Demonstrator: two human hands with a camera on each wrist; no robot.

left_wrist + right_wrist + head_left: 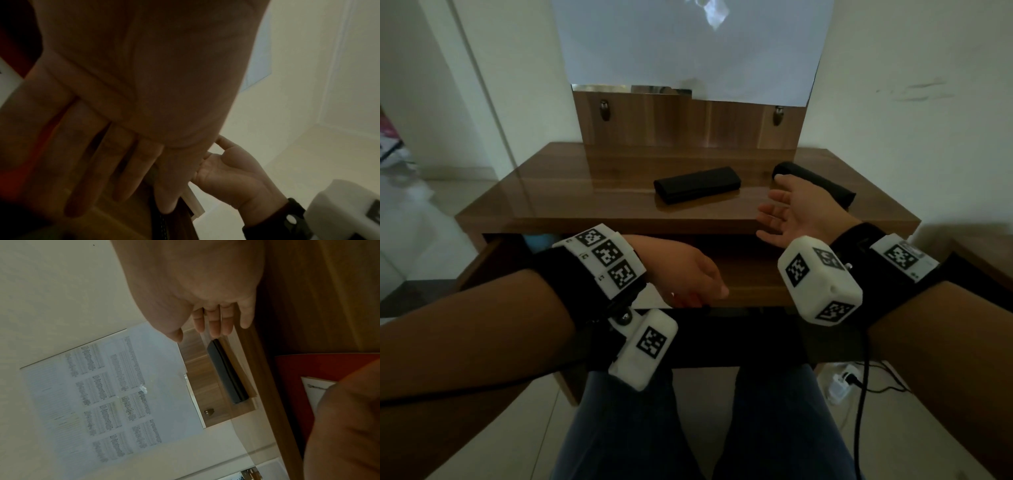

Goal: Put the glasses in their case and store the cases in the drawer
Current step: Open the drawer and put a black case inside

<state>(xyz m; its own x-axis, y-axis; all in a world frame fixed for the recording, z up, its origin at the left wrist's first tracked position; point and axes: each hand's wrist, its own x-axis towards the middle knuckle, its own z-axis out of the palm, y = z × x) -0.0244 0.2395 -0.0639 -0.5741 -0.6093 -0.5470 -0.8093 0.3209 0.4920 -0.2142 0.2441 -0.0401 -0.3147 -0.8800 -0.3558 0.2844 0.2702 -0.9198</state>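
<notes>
Two black glasses cases lie shut on the wooden dressing table [571,192]. One case [697,185] [226,371] lies mid-table. The other case [822,183] is at the right, partly hidden by my right hand [784,212] [216,318], which hovers just in front of it with straight fingers, palm turned left, holding nothing. Below the top, the drawer [753,296] is pulled out. My left hand [695,277] [123,162] rests over its front edge with straight fingers. No glasses are in sight.
A mirror covered by a printed paper sheet [688,48] [92,402] stands at the table's back. A red folder [298,386] with a white item on it lies in the drawer. A power strip and cable [842,380] lie on the floor at the right, by my legs.
</notes>
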